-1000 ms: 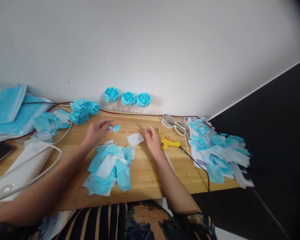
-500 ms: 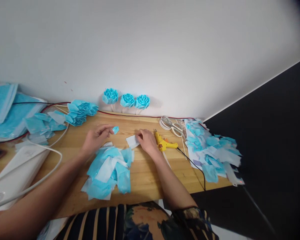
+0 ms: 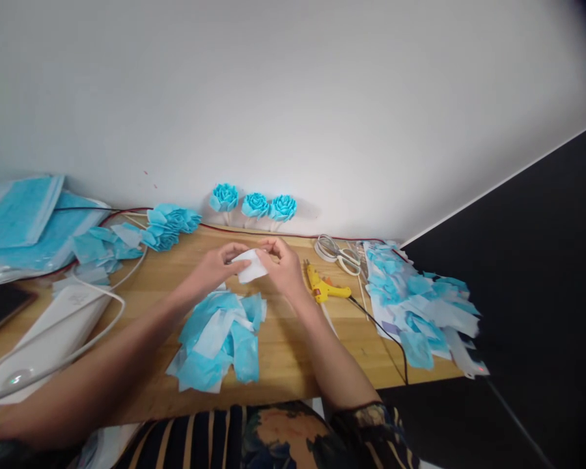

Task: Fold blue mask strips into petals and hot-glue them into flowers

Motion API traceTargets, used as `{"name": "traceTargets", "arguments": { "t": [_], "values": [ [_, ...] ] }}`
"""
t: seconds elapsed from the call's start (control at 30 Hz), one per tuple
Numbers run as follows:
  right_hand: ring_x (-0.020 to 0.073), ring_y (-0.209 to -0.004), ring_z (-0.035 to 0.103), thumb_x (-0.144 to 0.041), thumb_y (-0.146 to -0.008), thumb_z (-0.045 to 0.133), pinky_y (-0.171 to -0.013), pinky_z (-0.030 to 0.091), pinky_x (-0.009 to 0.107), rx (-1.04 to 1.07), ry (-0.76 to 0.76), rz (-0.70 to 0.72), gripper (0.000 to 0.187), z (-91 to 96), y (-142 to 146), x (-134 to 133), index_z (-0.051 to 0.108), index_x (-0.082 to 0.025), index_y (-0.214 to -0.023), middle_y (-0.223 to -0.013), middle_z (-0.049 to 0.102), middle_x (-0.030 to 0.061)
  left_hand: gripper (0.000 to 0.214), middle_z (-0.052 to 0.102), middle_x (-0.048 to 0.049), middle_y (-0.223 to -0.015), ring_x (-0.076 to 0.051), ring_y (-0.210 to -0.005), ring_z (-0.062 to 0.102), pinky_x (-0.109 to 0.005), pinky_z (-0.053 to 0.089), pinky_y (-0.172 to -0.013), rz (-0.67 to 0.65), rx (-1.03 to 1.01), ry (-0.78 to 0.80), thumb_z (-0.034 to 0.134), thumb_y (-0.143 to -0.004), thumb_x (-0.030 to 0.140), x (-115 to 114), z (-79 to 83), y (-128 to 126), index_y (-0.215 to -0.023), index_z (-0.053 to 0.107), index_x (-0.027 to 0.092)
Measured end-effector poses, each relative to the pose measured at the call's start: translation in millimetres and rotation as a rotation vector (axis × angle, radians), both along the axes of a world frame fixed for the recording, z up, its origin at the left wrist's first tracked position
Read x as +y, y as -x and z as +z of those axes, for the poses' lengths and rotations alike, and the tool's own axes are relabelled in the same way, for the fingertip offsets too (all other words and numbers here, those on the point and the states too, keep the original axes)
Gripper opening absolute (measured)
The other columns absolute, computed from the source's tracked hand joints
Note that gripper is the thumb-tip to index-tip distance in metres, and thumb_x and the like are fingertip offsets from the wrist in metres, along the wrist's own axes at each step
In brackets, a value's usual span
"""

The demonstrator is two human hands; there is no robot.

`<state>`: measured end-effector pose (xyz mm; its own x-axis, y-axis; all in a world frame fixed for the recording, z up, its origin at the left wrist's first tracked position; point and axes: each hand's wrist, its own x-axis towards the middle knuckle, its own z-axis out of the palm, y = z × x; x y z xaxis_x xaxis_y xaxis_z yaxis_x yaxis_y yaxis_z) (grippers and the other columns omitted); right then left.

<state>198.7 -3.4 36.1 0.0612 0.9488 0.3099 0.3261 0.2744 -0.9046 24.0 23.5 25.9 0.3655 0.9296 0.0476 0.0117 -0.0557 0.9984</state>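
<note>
Between my two hands is a small white piece of fabric (image 3: 251, 267), held above the wooden table. My left hand (image 3: 223, 264) pinches its left side, thumb in front. My right hand (image 3: 279, 262) grips its right edge with closed fingers. Any small blue piece behind the white one is hidden. Just below my hands lies a loose pile of blue and white fabric pieces (image 3: 219, 339). A yellow glue gun (image 3: 325, 284) rests to the right of my right hand. Past my hands, three blue fabric flowers (image 3: 254, 204) stand on pale stems against the wall.
Scissors (image 3: 346, 258) lie beside a roll of tape (image 3: 324, 248). More fabric pieces (image 3: 420, 296) are heaped at the table's right end. On the left are a flower bunch (image 3: 168, 227), packed blue sheets (image 3: 22, 215), a white power strip (image 3: 53, 339), cables and a dark phone (image 3: 2, 309).
My hands have come together, the left moving right. The white piece has been lifted off the table and is now between both hands. The small blue piece in my left hand is out of sight.
</note>
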Motion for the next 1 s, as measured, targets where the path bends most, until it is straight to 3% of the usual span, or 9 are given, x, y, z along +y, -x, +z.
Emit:
{"name": "traceTargets", "arguments": {
  "t": [0.13,0.27,0.37,0.47,0.63,0.73,0.83,1.0],
  "values": [
    [0.0137,-0.073,0.06,-0.04,-0.08,0.067,-0.064,0.048,0.024,0.272,0.125,0.059,0.033,-13.2,-6,8,0.067,-0.022,-0.108,-0.083,0.064,-0.0014,0.038,0.068,-0.0009,-0.069,-0.015,-0.062,0.06,-0.026,0.049,-0.061,0.079,-0.087,0.096,0.077,-0.066,0.052,2,-3.9,-2,-0.077,0.069,0.016],
    [0.0193,-0.1,0.064,-0.052,-0.085,0.062,-0.08,0.052,0.029,0.458,0.196,0.134,0.043,-27.9,-13,7,0.066,-0.024,-0.117,-0.115,0.069,0.0052,0.037,0.066,0.0011,-0.066,-0.013,-0.058,0.056,-0.024,0.047,-0.058,0.105,-0.062,0.086,0.077,-0.065,0.051,-1,-7.5,2,-0.075,0.068,0.017],
    [0.0207,-0.109,0.063,-0.054,-0.084,0.064,-0.088,0.052,0.031,0.456,0.221,0.209,0.048,-34.8,-14,3,0.064,-0.026,-0.124,-0.124,0.068,0.0053,0.036,0.068,0.0006,-0.071,-0.013,-0.061,0.058,-0.024,0.047,-0.059,0.132,-0.065,0.055,0.077,-0.067,0.05,-1,-15.3,4,-0.079,0.069,0.017],
    [0.0183,-0.1,0.065,-0.048,-0.081,0.069,-0.085,0.051,0.029,0.408,0.237,0.235,0.048,-36.3,-13,1,0.064,-0.026,-0.123,-0.115,0.07,0.003,0.036,0.07,-0.0004,-0.074,-0.014,-0.063,0.06,-0.024,0.047,-0.06,0.124,-0.046,0.013,0.076,-0.069,0.049,0,-23.9,3,-0.083,0.069,0.017],
    [0.0132,-0.068,0.058,-0.039,-0.082,0.067,-0.064,0.046,0.025,0.199,0.171,0.107,0.02,-31.0,-8,-5,0.068,-0.021,-0.09,-0.076,0.065,-0.0019,0.035,0.076,-0.0071,-0.095,-0.021,-0.081,0.069,-0.031,0.053,-0.074,0.116,0.072,-0.135,0.069,-0.079,0.046,-4,-22.3,4,-0.098,0.071,0.017],
    [0.0158,-0.08,0.063,-0.031,-0.084,0.063,-0.075,0.049,0.028,0.013,0.025,0.053,0.013,-27.4,-4,-8,0.067,-0.021,-0.091,-0.087,0.069,0.0005,0.028,0.075,-0.0081,-0.11,-0.024,-0.1,0.067,-0.036,0.051,-0.092,0.163,0.172,-0.397,0.066,-0.085,0.038,-8,-14.8,6,-0.105,0.072,0.02],
    [0.0182,-0.092,0.065,-0.024,-0.084,0.062,-0.086,0.05,0.031,-0.156,-0.139,0.011,0.017,-27.1,-1,-10,0.065,-0.021,-0.1,-0.099,0.071,0.0033,0.02,0.075,-0.0073,-0.109,-0.024,-0.107,0.065,-0.038,0.047,-0.098,0.143,0.234,-0.629,0.064,-0.089,0.032,-9,-11.4,7,-0.103,0.075,0.022],
    [0.0199,-0.093,0.065,-0.02,-0.087,0.059,-0.088,0.051,0.034,-0.356,-0.281,0.008,0.03,-30.0,1,-12,0.063,-0.024,-0.117,-0.098,0.07,0.0048,0.02,0.074,-0.0086,-0.111,-0.024,-0.106,0.066,-0.04,0.046,-0.096,0.123,0.295,-0.694,0.062,-0.092,0.031,-7,-14.2,7,-0.105,0.075,0.025]
  ]
}}
